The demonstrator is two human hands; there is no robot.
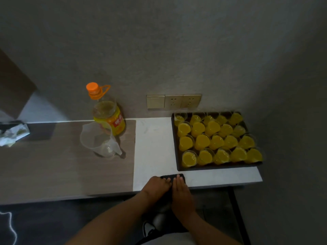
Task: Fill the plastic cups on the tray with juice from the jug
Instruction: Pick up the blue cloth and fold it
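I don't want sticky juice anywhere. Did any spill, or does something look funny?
No spill shows on the counter. The cups on the tray are filled, the jug stands upright and empty. Both hands, left and right, rest on a dark cloth.

Black cloth (172,177) largely covered by both hands; crumpled packet (12,135) cropped at left edge, print illegible.

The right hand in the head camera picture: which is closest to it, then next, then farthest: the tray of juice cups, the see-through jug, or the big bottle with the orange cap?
From the right hand at the counter's front edge:
1. Tray, just beyond it, to the right.
2. Jug, off to the left, empty.
3. Bottle, behind the jug, by the wall.
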